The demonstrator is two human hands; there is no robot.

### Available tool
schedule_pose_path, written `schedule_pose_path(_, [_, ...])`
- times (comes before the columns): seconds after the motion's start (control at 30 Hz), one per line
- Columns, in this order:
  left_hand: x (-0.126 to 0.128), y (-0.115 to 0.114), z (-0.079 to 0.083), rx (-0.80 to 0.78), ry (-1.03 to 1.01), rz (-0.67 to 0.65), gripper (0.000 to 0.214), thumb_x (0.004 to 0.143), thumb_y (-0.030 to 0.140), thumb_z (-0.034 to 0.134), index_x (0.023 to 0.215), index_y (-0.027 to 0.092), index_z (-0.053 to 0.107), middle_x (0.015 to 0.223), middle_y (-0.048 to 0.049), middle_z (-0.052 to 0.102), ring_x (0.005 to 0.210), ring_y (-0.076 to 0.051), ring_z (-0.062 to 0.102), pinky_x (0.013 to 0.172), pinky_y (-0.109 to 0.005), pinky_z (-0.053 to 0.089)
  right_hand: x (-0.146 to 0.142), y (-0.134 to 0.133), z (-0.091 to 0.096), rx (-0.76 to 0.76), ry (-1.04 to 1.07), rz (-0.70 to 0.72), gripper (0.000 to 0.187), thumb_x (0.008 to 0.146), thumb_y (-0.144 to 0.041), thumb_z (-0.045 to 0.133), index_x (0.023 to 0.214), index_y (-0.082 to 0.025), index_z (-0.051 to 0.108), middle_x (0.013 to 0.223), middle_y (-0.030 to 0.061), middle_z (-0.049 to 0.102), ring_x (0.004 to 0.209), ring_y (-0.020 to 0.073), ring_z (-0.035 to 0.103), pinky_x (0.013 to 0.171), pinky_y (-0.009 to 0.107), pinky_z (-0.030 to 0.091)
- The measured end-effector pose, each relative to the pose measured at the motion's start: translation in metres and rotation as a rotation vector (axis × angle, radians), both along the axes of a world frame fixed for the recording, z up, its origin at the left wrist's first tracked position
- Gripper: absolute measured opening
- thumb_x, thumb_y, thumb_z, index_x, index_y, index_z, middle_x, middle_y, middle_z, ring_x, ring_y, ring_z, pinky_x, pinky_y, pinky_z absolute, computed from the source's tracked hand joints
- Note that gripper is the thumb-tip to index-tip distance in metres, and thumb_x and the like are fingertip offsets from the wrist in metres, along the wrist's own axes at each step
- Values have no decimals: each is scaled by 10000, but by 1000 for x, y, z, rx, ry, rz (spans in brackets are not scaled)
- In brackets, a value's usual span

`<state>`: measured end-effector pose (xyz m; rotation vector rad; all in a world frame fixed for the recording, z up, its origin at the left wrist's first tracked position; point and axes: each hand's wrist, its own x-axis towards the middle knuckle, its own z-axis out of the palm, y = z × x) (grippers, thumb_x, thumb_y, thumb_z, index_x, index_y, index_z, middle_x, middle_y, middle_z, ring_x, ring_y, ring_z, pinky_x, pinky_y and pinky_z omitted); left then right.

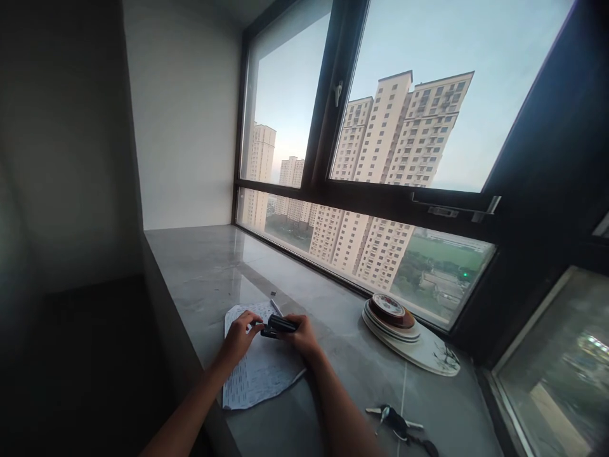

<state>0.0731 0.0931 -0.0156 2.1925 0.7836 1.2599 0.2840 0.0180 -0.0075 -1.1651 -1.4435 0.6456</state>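
My right hand (301, 334) is closed around a small black stapler (280, 326), held just above a sheet of printed paper (259, 374) that lies on the grey stone window ledge (209, 266). At the stapler's left end, the fingers of my left hand (240, 333) are pinched together; what they pinch is too small to make out. A pen (276, 307) lies on the paper just beyond the stapler.
A stack of round plates (404, 330) rests on the ledge to the right, close to the window glass (371, 247). A bunch of keys (399, 426) lies near the front right. The ledge's left edge drops off into a dark room.
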Motion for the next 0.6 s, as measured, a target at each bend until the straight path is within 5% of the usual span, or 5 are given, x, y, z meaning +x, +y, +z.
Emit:
schedule_pose_path(0.37, [-3, 1, 1, 163, -55, 81, 231, 919, 341, 604, 1079, 234, 730, 961, -54, 744, 887, -227, 714, 839, -371, 571, 3, 4, -3, -42, 117, -70, 276, 599, -274, 815, 846, -150, 810, 682, -15, 675, 618, 153, 567, 564, 233, 395])
schedule_pose_path(0.6, [5, -5, -5, 53, 7, -115, 475, 877, 217, 618, 1343, 270, 541, 1143, -38, 757, 1094, -233, 712, 968, -396, 564, -1, 3, -3, 14, -44, 49, 296, 626, -321, 852, 863, -156, 788, 717, -26, 654, 655, 141, 547, 586, 221, 396])
